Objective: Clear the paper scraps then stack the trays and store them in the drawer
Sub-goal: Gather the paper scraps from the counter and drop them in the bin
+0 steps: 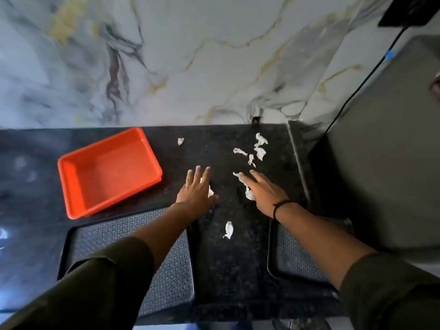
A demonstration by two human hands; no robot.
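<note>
While paper scraps [260, 152] are scattered toward the back right corner of the surface [226, 258], with one nearer the front edge, clearing is judged barely begun. The left hand [196, 190] is laid flat, fingers spread, over a scrap; the right hand [263, 190] is spread on another. No stacking is seen: the orange tray [108, 172] and two dark trays [166, 270] lie apart. No drawer is shown. A cable [357, 86] hangs clear at the right.
</note>
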